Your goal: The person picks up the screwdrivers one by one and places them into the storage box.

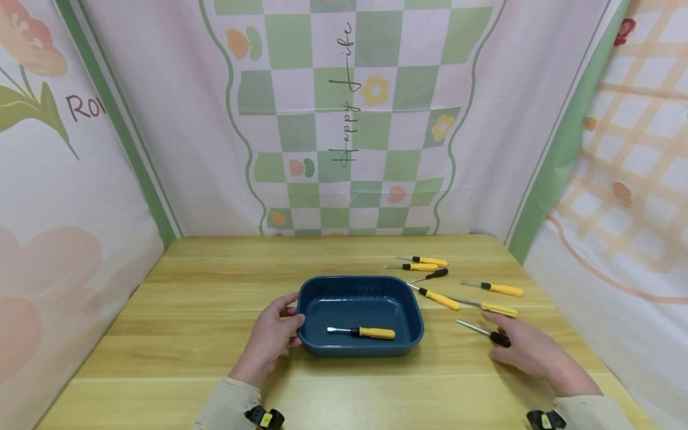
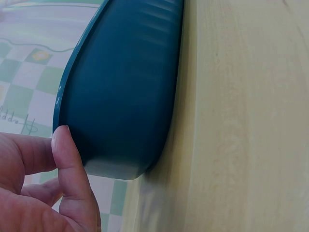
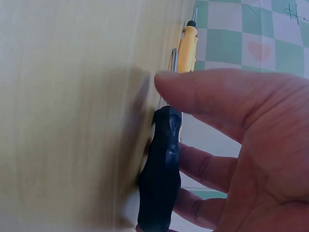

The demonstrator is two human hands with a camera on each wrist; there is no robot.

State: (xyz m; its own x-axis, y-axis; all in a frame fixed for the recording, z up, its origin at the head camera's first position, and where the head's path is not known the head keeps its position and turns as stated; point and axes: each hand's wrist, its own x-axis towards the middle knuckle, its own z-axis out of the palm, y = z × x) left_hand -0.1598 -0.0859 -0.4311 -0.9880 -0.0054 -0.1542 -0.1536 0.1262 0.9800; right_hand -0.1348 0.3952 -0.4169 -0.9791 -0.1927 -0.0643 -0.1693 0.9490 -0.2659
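My left hand (image 1: 274, 331) holds the left end of a dark blue plastic tub (image 1: 360, 352), its thumb at the rim. In the left wrist view that thumb (image 2: 70, 159) meets the tub's edge. Inside the tub lies a yellow-handled screwdriver (image 1: 376, 333). On the right, my right hand (image 1: 529, 349) is around a black-handled screwdriver (image 1: 500, 339), thumb and fingers spread apart. The right wrist view shows the black handle (image 3: 161, 169) between the thumb and the fingers behind it. Just beyond lies another yellow screwdriver (image 1: 500, 310), close to the index finger.
Several more screwdrivers lie behind and right of the tub: a yellow one (image 1: 441, 298) by its right wall, another yellow one (image 1: 502, 289) farther right, and a small black one (image 1: 438, 273). Printed cloth (image 1: 349, 119) hangs behind the wooden table (image 1: 215, 286).
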